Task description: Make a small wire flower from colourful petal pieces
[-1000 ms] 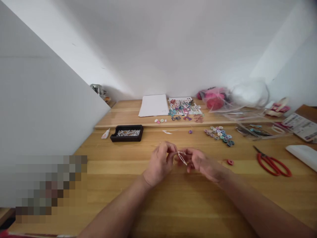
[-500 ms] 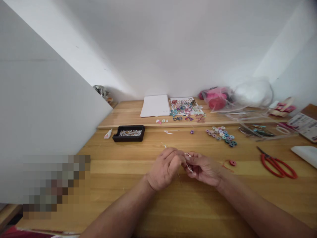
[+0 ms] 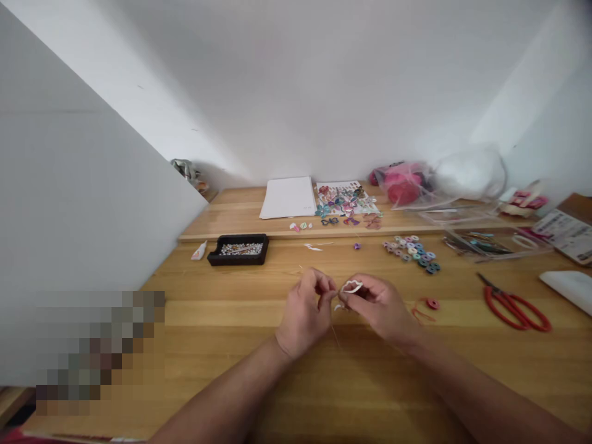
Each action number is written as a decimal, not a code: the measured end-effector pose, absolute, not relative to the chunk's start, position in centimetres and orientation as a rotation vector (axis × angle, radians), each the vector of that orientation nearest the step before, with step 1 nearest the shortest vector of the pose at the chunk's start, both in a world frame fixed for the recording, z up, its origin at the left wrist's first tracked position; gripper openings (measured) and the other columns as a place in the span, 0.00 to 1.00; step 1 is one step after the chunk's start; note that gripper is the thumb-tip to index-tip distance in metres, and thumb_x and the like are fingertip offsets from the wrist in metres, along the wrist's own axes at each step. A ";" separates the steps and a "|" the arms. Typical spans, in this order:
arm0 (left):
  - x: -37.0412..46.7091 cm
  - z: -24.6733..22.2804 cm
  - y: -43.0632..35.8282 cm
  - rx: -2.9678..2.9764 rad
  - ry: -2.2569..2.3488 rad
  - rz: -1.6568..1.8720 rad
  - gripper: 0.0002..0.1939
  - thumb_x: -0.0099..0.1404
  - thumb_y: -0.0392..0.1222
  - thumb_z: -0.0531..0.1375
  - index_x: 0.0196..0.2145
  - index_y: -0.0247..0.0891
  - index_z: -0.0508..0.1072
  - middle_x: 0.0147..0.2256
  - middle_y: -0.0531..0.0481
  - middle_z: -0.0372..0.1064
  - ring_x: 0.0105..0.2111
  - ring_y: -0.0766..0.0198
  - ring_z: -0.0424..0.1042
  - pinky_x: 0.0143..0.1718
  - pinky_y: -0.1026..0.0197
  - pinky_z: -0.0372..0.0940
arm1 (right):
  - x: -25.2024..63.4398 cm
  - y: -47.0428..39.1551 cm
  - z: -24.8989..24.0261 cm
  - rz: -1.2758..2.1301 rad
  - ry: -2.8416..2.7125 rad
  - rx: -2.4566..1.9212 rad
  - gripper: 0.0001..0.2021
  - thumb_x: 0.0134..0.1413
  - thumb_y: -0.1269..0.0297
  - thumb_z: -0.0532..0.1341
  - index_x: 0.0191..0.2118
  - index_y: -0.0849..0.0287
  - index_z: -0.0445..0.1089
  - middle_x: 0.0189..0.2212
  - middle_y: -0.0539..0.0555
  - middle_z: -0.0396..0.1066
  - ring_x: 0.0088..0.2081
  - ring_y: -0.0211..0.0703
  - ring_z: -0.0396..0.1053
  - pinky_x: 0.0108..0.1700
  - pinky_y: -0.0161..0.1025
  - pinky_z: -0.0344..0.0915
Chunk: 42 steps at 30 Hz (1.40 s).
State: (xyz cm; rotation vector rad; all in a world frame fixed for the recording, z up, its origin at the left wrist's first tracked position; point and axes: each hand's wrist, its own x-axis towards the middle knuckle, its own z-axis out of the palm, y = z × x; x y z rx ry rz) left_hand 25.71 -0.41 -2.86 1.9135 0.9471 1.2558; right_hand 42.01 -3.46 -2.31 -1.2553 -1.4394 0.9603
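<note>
My left hand (image 3: 306, 314) has thumb and forefinger pinched together close to the right fingertips; whatever lies in the pinch is too small to make out. Below it hangs a thin thread (image 3: 335, 336). A small white wavy-edged outline piece (image 3: 352, 287), open in the middle, is gripped between the thumb and fingers of my right hand (image 3: 382, 308). Another small white bit (image 3: 340, 307) shows just under the fingertips. Both hands are above the front middle of the wooden table (image 3: 277, 394).
A red thread spool (image 3: 433, 304) and red-handled scissors (image 3: 515, 307) lie to the right. Several bobbins (image 3: 411, 251) sit behind my right hand. At back left are a black bead tray (image 3: 238, 250) and a glue bottle (image 3: 198, 251). Colourful ornaments (image 3: 345, 203) lie on the raised shelf.
My hands have drawn slightly apart, and the left fingers now pinch beside the right ones. The white piece has turned and shows more of its outline.
</note>
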 end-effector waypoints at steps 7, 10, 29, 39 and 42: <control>25.0 -3.0 1.3 1.167 0.780 0.730 0.22 0.48 0.41 0.67 0.29 0.41 0.54 0.22 0.58 0.63 0.20 0.71 0.60 0.25 0.66 0.56 | 43.4 -3.5 -1.9 0.073 -2.201 -0.915 0.11 0.54 0.78 0.56 0.37 0.57 0.72 0.34 0.55 0.72 0.37 0.43 0.66 0.40 0.41 0.63; 24.9 -2.9 1.5 1.177 0.770 0.734 0.22 0.47 0.40 0.67 0.29 0.40 0.55 0.22 0.58 0.63 0.21 0.71 0.61 0.25 0.66 0.56 | 43.6 -3.3 -1.8 0.124 -2.175 -0.940 0.11 0.55 0.77 0.57 0.39 0.55 0.72 0.35 0.54 0.73 0.39 0.43 0.66 0.43 0.42 0.64; 25.0 -2.7 0.4 2.441 0.751 1.234 0.08 0.67 0.29 0.50 0.35 0.39 0.65 0.32 0.48 0.69 0.34 0.61 0.66 0.38 0.60 0.63 | 42.4 -2.9 -2.6 1.738 -0.901 -1.034 0.16 0.44 0.58 0.72 0.29 0.61 0.67 0.23 0.47 0.62 0.23 0.30 0.57 0.21 0.28 0.47; 24.7 -2.6 0.8 2.525 0.754 1.226 0.05 0.67 0.33 0.55 0.38 0.38 0.69 0.35 0.46 0.70 0.38 0.59 0.65 0.41 0.58 0.63 | 42.8 -2.7 -2.6 1.685 -0.991 -1.040 0.14 0.47 0.58 0.69 0.27 0.60 0.64 0.20 0.46 0.60 0.21 0.31 0.52 0.21 0.31 0.43; 24.6 -2.5 0.8 2.558 0.748 1.179 0.06 0.67 0.31 0.54 0.36 0.38 0.70 0.35 0.46 0.69 0.37 0.59 0.64 0.40 0.57 0.62 | 42.8 -2.7 -2.5 1.690 -1.011 -1.038 0.14 0.47 0.58 0.69 0.27 0.60 0.63 0.20 0.46 0.59 0.21 0.30 0.51 0.21 0.32 0.44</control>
